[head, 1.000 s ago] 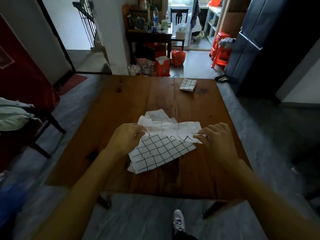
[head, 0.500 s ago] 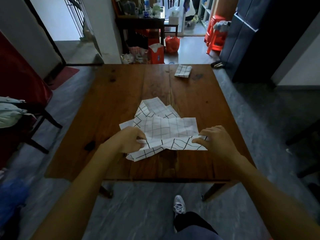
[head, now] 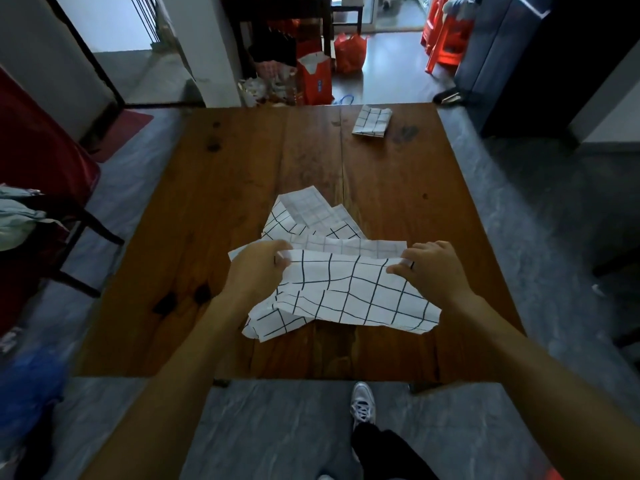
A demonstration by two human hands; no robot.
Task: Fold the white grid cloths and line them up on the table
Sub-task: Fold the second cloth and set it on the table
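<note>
- Left hand (head: 258,271) and right hand (head: 431,271) pinch the grid cloth's (head: 349,292) far edge, fingers curled, mid-surface.
- Folded cloth (head: 372,121) lies near the wooden surface's (head: 221,209) far-right edge; bare wood left.
- Lower cloth layers are hidden.

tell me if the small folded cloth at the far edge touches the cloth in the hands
Apart. The head view shows bare wooden table between the folded cloth and the held cloth.

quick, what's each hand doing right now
Left hand: pinching the cloth's top left corner.
Right hand: pinching its top right corner.
</note>
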